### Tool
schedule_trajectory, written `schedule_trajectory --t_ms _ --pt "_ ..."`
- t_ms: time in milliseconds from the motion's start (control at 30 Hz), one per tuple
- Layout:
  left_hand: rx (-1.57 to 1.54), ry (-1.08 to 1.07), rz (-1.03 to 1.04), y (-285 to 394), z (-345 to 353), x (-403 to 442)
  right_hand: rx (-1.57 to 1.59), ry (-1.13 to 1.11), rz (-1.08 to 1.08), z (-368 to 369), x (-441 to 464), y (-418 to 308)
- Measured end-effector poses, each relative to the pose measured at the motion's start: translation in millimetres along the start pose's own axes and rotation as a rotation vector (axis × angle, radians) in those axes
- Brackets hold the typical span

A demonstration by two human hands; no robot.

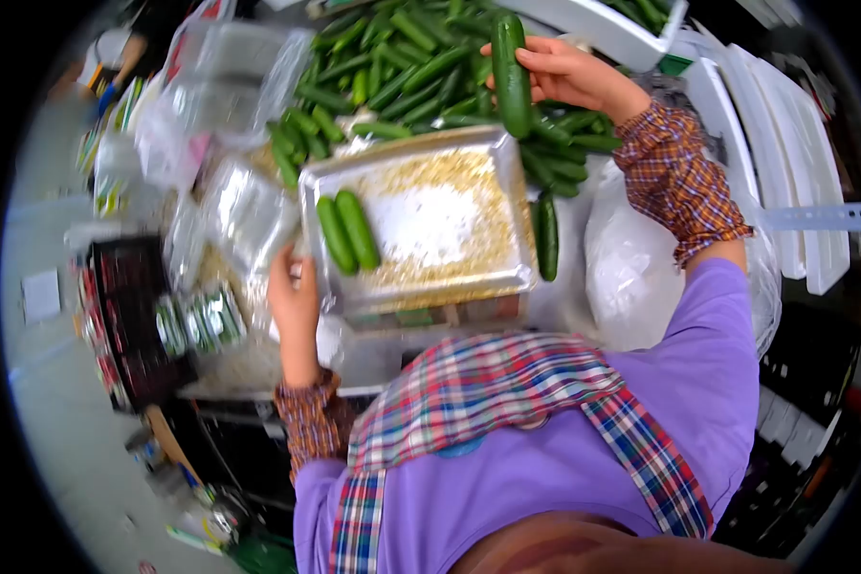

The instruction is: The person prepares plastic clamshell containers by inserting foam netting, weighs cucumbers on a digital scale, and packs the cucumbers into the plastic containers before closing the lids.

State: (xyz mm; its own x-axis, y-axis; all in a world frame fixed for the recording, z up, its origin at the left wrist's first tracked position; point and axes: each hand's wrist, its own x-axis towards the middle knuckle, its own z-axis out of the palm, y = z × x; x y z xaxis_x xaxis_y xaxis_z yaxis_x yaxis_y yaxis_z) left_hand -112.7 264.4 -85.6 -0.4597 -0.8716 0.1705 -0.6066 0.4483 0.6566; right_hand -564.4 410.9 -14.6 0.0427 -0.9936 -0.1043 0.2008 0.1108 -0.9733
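My right hand [564, 72] is closed around a dark green cucumber [513, 91], held upright above the far right corner of a metal tray [531, 258]. Two lighter cucumbers [356, 230] lie side by side at the tray's left, among yellowish crumbs. By the tray's left edge is my left hand [295, 297], fingers partly spread with nothing visible in them; whether it touches the rim is unclear. A heap of cucumbers [416, 72] spreads behind the tray, and one more cucumber [546, 236] lies along its right side.
Clear plastic containers [244, 206] and bagged containers [222, 81] stand at the left. A dark crate [129, 311] is further left, near packed green items [201, 320]. A clear plastic bag [631, 258] lies at the right, with white foam boxes [784, 153] beyond it.
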Motion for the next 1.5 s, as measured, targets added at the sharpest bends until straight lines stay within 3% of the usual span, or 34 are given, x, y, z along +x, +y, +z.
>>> schedule_trajectory --t_ms 133,300,533,633,733,833,1000,1100,1500 --pt "0.014 0.011 -0.053 12 -14 -7 0.039 -0.033 0.243 74 16 26" --pt "0.086 -0.122 -0.098 21 -17 -23 -0.186 -0.049 0.471 145 45 60" --pt "0.294 -0.083 -0.026 25 10 -7 -0.502 0.084 0.504 183 82 94" --pt "0.281 0.020 0.169 21 16 -4 -0.689 0.160 0.512 201 85 93" --pt "0.451 -0.296 0.365 55 1 -14 -0.825 0.195 0.524 208 86 97" --pt "0.627 -0.252 0.649 45 10 -12 -0.876 0.191 0.490 214 86 94" --pt "0.720 -0.523 0.586 46 16 32 -0.682 0.287 0.463 210 88 91" --pt "0.772 -0.580 0.600 43 21 38 -0.617 0.351 0.357 211 68 91" --pt "0.826 -0.716 0.646 59 31 45 -0.538 0.514 0.402 219 16 125"
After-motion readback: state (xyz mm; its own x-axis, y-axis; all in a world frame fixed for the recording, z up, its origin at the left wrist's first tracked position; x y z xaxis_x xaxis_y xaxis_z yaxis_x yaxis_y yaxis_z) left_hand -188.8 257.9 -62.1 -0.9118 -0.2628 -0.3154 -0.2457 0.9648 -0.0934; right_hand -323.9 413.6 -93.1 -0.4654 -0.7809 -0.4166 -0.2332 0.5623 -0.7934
